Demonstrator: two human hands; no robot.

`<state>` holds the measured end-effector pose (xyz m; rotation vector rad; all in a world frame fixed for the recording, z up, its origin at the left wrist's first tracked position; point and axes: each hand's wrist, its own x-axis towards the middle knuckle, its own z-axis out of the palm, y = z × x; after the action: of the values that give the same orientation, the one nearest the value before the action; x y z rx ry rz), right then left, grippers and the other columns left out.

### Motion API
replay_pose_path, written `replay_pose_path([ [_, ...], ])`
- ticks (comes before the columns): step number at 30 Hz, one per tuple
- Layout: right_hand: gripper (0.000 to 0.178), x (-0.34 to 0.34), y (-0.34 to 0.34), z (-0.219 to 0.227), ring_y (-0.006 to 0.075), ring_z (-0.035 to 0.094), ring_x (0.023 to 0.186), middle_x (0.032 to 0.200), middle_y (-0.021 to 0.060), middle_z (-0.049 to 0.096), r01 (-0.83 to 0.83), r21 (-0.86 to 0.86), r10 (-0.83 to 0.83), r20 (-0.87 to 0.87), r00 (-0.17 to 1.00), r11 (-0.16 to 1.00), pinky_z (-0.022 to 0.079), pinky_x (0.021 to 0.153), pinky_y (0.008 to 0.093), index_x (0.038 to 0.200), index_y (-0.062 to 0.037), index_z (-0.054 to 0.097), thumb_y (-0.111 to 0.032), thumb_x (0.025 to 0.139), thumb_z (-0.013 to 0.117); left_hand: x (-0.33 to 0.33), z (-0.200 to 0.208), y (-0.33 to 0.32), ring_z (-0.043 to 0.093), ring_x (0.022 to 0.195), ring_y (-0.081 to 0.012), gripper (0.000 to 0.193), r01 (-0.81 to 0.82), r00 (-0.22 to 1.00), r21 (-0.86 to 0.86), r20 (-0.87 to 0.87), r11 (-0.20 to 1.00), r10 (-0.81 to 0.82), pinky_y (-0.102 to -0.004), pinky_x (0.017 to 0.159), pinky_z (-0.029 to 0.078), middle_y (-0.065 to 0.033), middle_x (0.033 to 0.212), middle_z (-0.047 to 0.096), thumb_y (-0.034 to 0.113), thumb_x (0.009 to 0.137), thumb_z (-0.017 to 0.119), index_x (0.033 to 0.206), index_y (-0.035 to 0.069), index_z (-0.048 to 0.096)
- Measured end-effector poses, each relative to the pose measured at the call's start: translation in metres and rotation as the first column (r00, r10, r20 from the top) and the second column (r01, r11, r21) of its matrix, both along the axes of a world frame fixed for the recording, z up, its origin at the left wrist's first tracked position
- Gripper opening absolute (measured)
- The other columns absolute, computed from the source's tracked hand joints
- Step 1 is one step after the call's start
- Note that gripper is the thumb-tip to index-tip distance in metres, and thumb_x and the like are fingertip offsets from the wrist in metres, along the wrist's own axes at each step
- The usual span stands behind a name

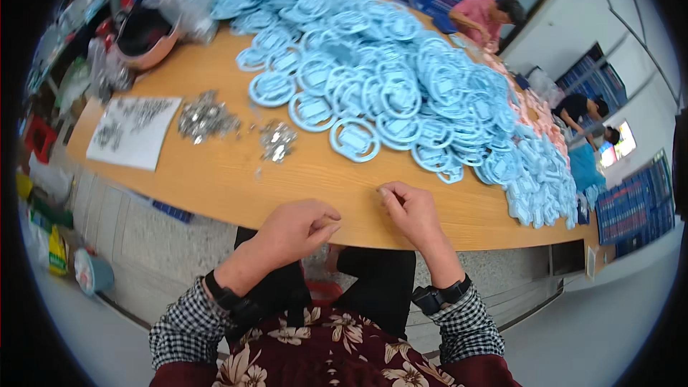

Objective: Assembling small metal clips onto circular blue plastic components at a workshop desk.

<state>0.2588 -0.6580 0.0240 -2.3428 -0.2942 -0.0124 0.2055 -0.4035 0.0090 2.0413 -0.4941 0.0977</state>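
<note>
My left hand (296, 228) hovers at the near edge of the wooden table (215, 183), its fingers curled and the thumb close to the index finger. Across a short gap, my right hand (414, 213) is closed too, with thumb and forefinger drawn together. Anything in either hand is too small or hidden to make out. Ahead of them lies a big heap of light-blue plastic ring-shaped parts (355, 140). Left of that sit a small pile of shiny metal pieces (277, 141) and a larger metal pile (206, 116).
A white sheet (136, 154) with small metal parts lies at the table's left. Smaller blue parts (541, 186) and pink parts (548, 125) cover the right side. Behind are a pink bowl (147, 57), a person in pink (476, 18), and stacked blue crates (634, 204) at far right.
</note>
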Motion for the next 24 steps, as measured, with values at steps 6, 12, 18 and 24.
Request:
replay_pose_path([
  [6,0.021,0.013,0.039,0.030,0.0307,0.068,0.069,0.079,0.0168,0.070,-0.116,-0.132,0.120,0.026,0.992,0.984,0.052,0.065,0.0378,0.099,-0.0039,0.073,-0.023,0.094,0.065,0.006,-0.021,-0.003,0.054,0.053,-0.0153,0.014,-0.119,0.993,-0.193,0.001,0.974,0.122,-0.0303,0.052,0.045,-0.0041,0.064,0.058,0.017,0.087,0.074,0.083,0.006,0.066],
  [12,0.021,0.070,0.108,0.042,0.0347,0.068,0.075,0.082,0.0181,0.070,-0.267,-0.230,0.292,0.082,0.953,0.936,0.052,0.067,0.0422,0.104,-0.0046,0.069,-0.022,0.091,0.066,0.008,-0.022,0.011,0.057,0.055,-0.0128,0.021,-0.084,0.996,-0.241,-0.001,0.967,0.087,-0.0279,0.052,0.045,-0.0049,0.065,0.061,0.020,0.088,0.076,0.079,0.004,0.065],
  [18,0.022,0.141,0.191,0.025,0.0301,0.071,0.081,0.089,0.0154,0.073,-0.318,-0.324,0.401,0.233,0.886,0.891,0.054,0.073,0.0371,0.103,-0.0011,0.063,-0.016,0.089,0.068,0.010,-0.023,0.015,0.060,0.057,-0.0127,0.022,-0.018,0.998,-0.285,-0.065,0.958,-0.001,-0.0283,0.054,0.048,-0.0059,0.068,0.064,0.020,0.088,0.076,0.081,0.002,0.066],
  [24,0.024,0.165,0.267,0.014,0.0361,0.070,0.093,0.095,0.0159,0.073,-0.169,-0.662,0.327,0.122,0.937,0.730,0.055,0.080,0.0482,0.104,-0.0088,0.068,-0.025,0.086,0.067,0.009,-0.027,0.015,0.062,0.059,-0.0174,0.020,-0.067,0.997,-0.292,-0.043,0.954,0.057,-0.0316,0.056,0.050,-0.0078,0.070,0.066,0.022,0.087,0.076,0.084,0.003,0.068],
])
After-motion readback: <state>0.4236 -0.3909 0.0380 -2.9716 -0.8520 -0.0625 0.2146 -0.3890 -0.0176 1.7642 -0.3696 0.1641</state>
